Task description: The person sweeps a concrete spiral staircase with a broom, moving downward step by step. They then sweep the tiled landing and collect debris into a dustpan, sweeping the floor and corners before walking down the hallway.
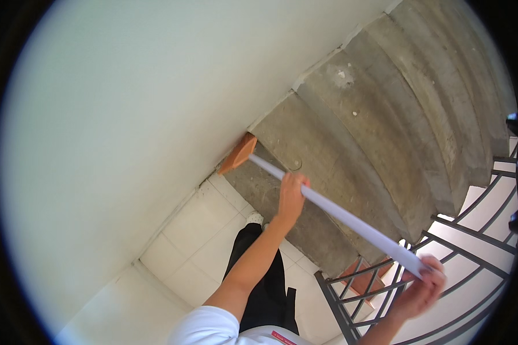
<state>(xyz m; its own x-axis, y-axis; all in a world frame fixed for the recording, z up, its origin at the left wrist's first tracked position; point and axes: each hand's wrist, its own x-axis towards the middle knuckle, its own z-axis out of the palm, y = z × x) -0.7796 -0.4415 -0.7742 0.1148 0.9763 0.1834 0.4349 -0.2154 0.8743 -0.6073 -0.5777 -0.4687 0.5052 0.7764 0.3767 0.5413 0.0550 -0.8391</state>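
A broom with a pale lavender handle (pixel 354 222) slants across the view from upper left to lower right. Its orange head (pixel 239 154) rests at the wall end of the lowest concrete step (pixel 259 172), up against the wall. My left hand (pixel 292 192) is wrapped around the handle's lower half, palm downward. Around the upper end of the same handle closes my right hand (pixel 427 280), in front of the railing and slightly blurred. Bristles cannot be made out from this angle.
Concrete stairs (pixel 341 125) curve upward to the right, with small white specks on one tread. A plain pale wall (pixel 125 108) borders them. Dark metal railing (pixel 371 280) stands at lower right, reddish-brown steps (pixel 362 280) visible through it. My feet are on white floor tiles (pixel 198 233).
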